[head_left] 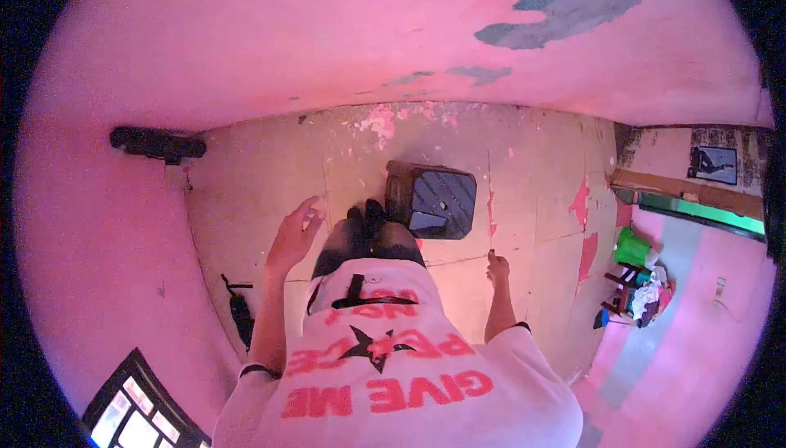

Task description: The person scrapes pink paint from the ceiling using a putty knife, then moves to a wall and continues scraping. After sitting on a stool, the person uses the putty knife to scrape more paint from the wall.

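Note:
My left hand hangs in the air at the left of my legs, its fingers loosely curled and apart, with nothing visible in it. On the other side, my right hand is closed, and a small dark tip shows at its top; what it holds, if anything, is too small to name. Between and ahead of both hands stands a dark box-like stool with a slatted-looking top, close to my feet. Neither hand touches it. I wear a white T-shirt with red lettering and a black star.
Pink paint flakes litter the floor by the far wall, where grey patches show through peeling paint. A dark long object is at the left corner. Clothes and a green item lie at right.

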### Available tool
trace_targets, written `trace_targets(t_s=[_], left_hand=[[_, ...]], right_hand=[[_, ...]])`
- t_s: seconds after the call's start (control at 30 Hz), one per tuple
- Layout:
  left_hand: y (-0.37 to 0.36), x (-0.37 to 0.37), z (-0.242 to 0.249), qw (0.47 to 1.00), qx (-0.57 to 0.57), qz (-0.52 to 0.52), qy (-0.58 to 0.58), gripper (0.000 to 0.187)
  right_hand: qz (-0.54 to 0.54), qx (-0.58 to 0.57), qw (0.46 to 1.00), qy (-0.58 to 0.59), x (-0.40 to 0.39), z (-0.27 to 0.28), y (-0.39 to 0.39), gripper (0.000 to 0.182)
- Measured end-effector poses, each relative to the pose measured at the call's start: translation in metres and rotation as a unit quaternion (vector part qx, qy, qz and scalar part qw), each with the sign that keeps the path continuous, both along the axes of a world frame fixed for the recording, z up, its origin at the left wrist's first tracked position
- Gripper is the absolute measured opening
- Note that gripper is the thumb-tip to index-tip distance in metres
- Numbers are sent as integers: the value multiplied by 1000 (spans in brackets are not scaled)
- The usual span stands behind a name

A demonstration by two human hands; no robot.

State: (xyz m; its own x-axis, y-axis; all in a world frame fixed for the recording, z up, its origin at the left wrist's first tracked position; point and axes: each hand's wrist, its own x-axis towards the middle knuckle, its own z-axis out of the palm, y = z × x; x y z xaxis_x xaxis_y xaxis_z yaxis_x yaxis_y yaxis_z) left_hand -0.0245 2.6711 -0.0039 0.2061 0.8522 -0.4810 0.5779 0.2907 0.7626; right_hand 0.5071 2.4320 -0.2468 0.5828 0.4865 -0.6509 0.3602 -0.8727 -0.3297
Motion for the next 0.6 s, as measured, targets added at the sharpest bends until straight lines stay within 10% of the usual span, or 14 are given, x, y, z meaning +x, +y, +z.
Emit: trace_targets(t_s=[0.07, 0.27, 0.6], left_hand=[[2, 7, -26, 999, 41, -8, -18, 40], [12, 56, -79, 993, 72, -98, 3, 42], [-38, 123, -52, 997, -56, -43, -39, 41]], right_hand=[[-199, 30, 976, 77, -52, 62, 13, 40], [-113, 20, 978, 172, -79, 101, 19, 37], [28, 25, 999, 8, 25, 37, 22, 36]])
